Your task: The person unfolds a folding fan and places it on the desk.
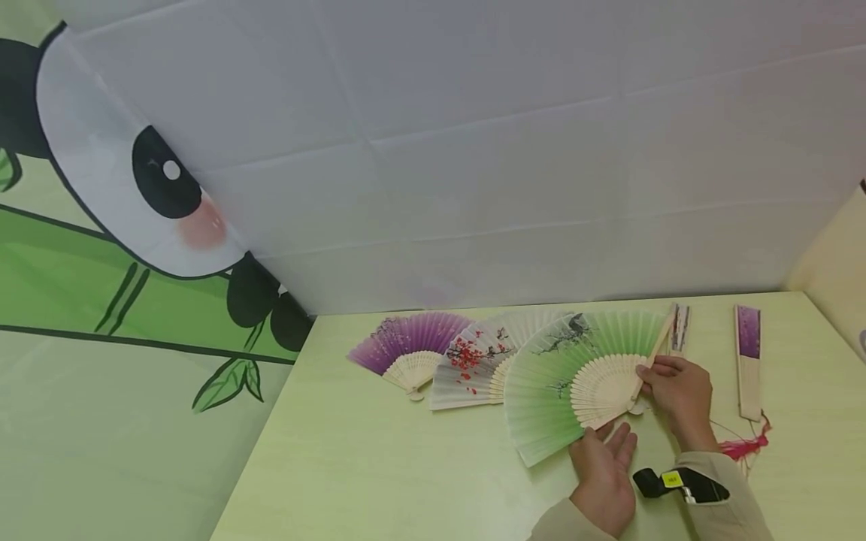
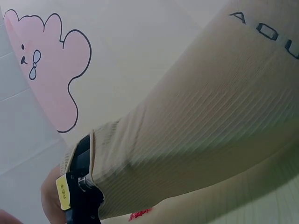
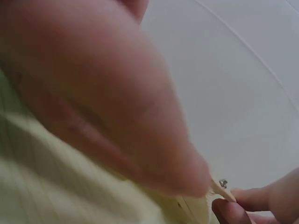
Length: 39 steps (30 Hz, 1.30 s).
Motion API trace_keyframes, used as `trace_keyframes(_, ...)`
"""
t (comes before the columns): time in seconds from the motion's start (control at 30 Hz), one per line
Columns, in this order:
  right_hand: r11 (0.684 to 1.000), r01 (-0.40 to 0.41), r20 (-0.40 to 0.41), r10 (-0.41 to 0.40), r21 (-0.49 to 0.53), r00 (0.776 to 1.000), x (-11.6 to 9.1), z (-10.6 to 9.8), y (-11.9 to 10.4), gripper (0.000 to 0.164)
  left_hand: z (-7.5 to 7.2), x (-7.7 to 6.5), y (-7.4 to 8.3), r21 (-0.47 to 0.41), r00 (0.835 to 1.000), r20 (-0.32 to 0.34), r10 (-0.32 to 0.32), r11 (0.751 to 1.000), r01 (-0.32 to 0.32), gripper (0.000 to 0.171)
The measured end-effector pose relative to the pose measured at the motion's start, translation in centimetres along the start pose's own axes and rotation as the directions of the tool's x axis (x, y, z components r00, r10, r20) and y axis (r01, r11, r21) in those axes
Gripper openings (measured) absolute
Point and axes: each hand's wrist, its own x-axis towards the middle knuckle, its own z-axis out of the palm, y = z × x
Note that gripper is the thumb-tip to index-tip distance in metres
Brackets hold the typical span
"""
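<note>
A green folding fan (image 1: 548, 391) is spread wide, with dark blossom branches on its cloth and pale ribs. My right hand (image 1: 679, 391) pinches its right outer stick above the pivot. Below, my left hand (image 1: 605, 477) is palm up, thumb and forefinger at the fan's lower outer stick, the other fingers loosely extended. In the right wrist view, fingertips (image 3: 229, 212) grip a pale stick (image 3: 224, 191) beside a large blurred hand. The left wrist view mostly shows a ribbed sleeve (image 2: 187, 126).
Left of the green fan lie a spread white fan (image 1: 449, 383) with red blossoms and a spread purple fan (image 1: 413, 338). A folded purple fan (image 1: 749, 361) with a red tassel (image 1: 744, 447) lies right; another folded fan (image 1: 679, 330) is behind my right hand. A wall (image 1: 507, 188) backs the table.
</note>
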Motion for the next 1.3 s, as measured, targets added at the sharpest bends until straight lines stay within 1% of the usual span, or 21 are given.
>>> trace_keyframes(0.1, 0.995, 0.031, -0.004, -0.031, -0.095, 1.000, 0.2, 0.1, 0.4, 0.045, 0.0, 0.0, 0.0, 0.001, 1.000, 0.002, -0.006, 1.000, 0.006, 0.030)
trace_keyframes(0.2, 0.978, 0.060, -0.006, -0.062, -0.198, 0.998, 0.3, 0.1, 0.5, 0.046, -0.1, 0.0, 0.1, 0.019, 1.000, 0.012, -0.018, 1.000, 0.018, 0.032)
trace_keyframes(0.3, 0.963, 0.072, -0.013, -0.079, -0.259, 0.997, 0.3, 0.3, 0.4, 0.045, -0.2, -0.1, 0.3, 0.044, 0.999, 0.026, -0.043, 0.998, 0.042, 0.035)
trace_keyframes(0.5, 0.954, 0.097, -0.021, -0.107, -0.283, 0.994, 0.0, 0.5, 0.0, 0.042, -0.3, -0.4, 0.5, 0.093, 0.995, 0.037, -0.094, 0.992, 0.090, 0.039)
trace_keyframes(0.63, 0.947, 0.118, -0.018, -0.129, -0.298, 0.992, -0.2, 0.3, -0.3, 0.042, -0.2, -0.7, 0.7, 0.095, 0.995, 0.039, -0.093, 0.991, 0.089, 0.038)
trace_keyframes(0.8, 0.940, 0.135, -0.010, -0.145, -0.313, 0.989, -0.6, 0.0, -0.8, 0.040, -0.1, -1.1, 0.9, 0.098, 0.995, 0.055, -0.080, 0.992, 0.074, 0.037)
trace_keyframes(0.87, 0.939, 0.135, -0.015, -0.147, -0.316, 0.989, -0.8, -0.4, -1.0, 0.039, 0.1, -1.4, 0.9, 0.095, 0.995, 0.072, -0.073, 0.993, 0.066, 0.037)
trace_keyframes(0.93, 0.939, 0.138, -0.030, -0.155, -0.315, 0.987, -1.0, -0.9, -1.3, 0.038, 0.3, -1.6, 0.9, 0.094, 0.995, 0.085, -0.054, 0.994, 0.046, 0.034)
trace_keyframes(0.97, 0.939, 0.140, -0.037, -0.159, -0.314, 0.987, -1.0, -1.1, -1.4, 0.037, 0.4, -1.5, 0.7, 0.097, 0.994, 0.102, -0.037, 0.995, 0.027, 0.032)
trace_keyframes(1.03, 0.938, 0.140, -0.051, -0.164, -0.318, 0.985, -1.1, -1.7, -1.6, 0.036, 0.8, -1.4, 0.6, 0.098, 0.994, 0.108, -0.011, 0.995, 0.001, 0.027)
trace_keyframes(1.1, 0.935, 0.142, -0.067, -0.172, -0.324, 0.983, -1.2, -2.1, -1.7, 0.036, 1.2, -1.3, 0.6, 0.120, 0.994, 0.105, 0.009, 0.993, -0.022, 0.022)
trace_keyframes(1.2, 0.938, 0.127, -0.081, -0.161, -0.322, 0.984, -1.4, -2.6, -1.7, 0.037, 1.9, -1.0, 0.6, 0.161, 0.995, 0.093, 0.028, 0.986, -0.043, 0.020)
trace_keyframes(1.3, 0.942, 0.113, -0.101, -0.152, -0.317, 0.983, -1.6, -3.0, -1.6, 0.037, 2.4, -0.6, 0.5, 0.203, 0.991, 0.120, 0.062, 0.975, -0.086, 0.021)
